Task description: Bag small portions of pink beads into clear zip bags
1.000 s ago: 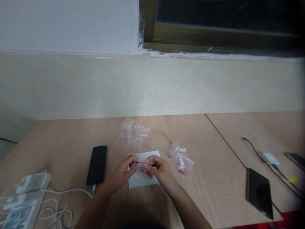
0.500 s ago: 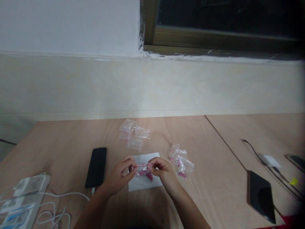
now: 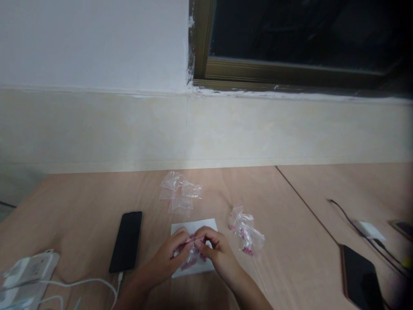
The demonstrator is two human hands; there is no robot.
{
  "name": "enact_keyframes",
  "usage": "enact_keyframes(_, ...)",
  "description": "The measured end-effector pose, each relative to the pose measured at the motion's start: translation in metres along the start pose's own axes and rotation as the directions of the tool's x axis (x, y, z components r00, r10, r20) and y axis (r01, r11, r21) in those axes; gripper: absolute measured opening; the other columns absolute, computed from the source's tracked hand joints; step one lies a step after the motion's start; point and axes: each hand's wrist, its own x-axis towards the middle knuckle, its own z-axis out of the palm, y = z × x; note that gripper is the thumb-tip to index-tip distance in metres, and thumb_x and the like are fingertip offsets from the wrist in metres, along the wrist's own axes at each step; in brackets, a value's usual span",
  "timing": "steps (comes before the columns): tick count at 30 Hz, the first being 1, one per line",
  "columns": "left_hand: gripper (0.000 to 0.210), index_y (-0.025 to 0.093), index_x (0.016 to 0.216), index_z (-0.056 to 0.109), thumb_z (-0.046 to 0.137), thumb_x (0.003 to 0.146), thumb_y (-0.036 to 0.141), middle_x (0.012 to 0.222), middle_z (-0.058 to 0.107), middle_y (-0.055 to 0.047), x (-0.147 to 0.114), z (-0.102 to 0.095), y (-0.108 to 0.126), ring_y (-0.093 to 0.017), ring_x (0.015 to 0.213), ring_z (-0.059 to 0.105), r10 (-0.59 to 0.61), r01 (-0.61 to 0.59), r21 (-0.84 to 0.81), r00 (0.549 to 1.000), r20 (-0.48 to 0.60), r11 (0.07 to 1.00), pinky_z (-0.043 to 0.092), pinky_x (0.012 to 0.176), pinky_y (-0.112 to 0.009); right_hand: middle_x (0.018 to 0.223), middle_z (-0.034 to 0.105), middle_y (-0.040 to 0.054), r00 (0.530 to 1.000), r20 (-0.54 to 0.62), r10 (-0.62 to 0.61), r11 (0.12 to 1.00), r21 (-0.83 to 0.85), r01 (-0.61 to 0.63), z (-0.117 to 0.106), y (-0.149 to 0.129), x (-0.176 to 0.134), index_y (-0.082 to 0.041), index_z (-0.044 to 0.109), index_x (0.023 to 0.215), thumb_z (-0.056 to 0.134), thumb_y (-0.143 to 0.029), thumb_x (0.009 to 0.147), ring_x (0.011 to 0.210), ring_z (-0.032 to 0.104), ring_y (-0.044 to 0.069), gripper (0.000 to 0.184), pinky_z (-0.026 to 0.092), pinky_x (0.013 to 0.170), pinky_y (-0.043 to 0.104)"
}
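Between my two hands is a small clear zip bag (image 3: 190, 260) with pink beads in it, above a white sheet of paper (image 3: 208, 224). My left hand (image 3: 172, 252) pinches the bag's red-edged top from the left. From the right, my right hand (image 3: 215, 246) pinches the same edge, thumb and fingers close to those of the left. More pink beads (image 3: 203, 257) show on the paper beside the bag, partly hidden by my right hand. Several filled bags (image 3: 247, 232) with pink beads lie right of the paper, and several flat clear bags (image 3: 181, 192) lie behind it.
A black phone (image 3: 126, 242) on a white cable lies to the left, near a white power strip (image 3: 30, 275). At the right are another dark phone (image 3: 361, 275), a white adapter (image 3: 371, 230) and a black cable (image 3: 346, 215). A wall with a window stands behind the table (image 3: 97, 193).
My hands have come closer together along the bag's top edge, and the bag now hangs lower between them. The whole view has tilted up slightly, so everything sits lower.
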Motion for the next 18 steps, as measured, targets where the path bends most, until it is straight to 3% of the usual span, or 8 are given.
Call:
enact_keyframes(4,0.023,0.017,0.066,0.042,0.036,0.086,0.027,0.070,0.039,0.002,0.003,0.004,-0.003,-0.011,0.067,0.040,0.029,-0.030,-0.015,0.998,-0.049,0.999,0.034,0.061,-0.021,0.059,0.045,-0.0023,0.998,0.037,0.055,0.998,0.025,-0.056,0.002,0.002,-0.001,-0.016,0.056,0.074,0.056,-0.045,0.071,0.051,0.038,0.008,0.029,0.029,0.048,0.021)
enact_keyframes(8,0.021,0.016,0.069,0.046,0.039,0.085,0.028,0.070,0.041,0.002,0.001,0.002,-0.007,-0.011,0.067,0.041,0.023,-0.024,-0.014,0.999,-0.049,1.000,0.034,0.062,-0.021,0.056,0.046,-0.0025,0.998,-0.028,0.050,0.995,0.083,-0.047,-0.003,0.008,0.000,-0.016,0.053,0.067,0.059,-0.044,0.069,0.049,0.039,0.008,0.029,0.030,0.046,0.020)
enact_keyframes(15,0.022,0.016,0.061,0.045,0.047,0.080,0.027,0.064,0.038,0.003,0.000,0.000,-0.015,-0.010,0.061,0.040,-0.011,0.019,0.040,0.984,-0.178,0.999,0.033,0.056,-0.020,0.053,0.047,-0.0034,0.995,-0.054,0.088,0.991,0.102,-0.082,-0.006,0.011,0.001,-0.016,0.054,0.066,0.061,-0.042,0.067,0.045,0.041,0.008,0.027,0.034,0.044,0.020)
enact_keyframes(18,0.022,0.015,0.061,0.048,0.049,0.079,0.027,0.063,0.040,0.002,0.001,0.001,-0.015,-0.010,0.061,0.041,-0.018,0.026,0.050,0.988,-0.155,0.998,0.033,0.056,-0.020,0.057,0.051,-0.0021,0.994,-0.043,0.097,0.991,0.096,-0.093,-0.003,0.011,0.001,-0.016,0.055,0.070,0.062,-0.042,0.067,0.047,0.044,0.008,0.027,0.035,0.044,0.020)
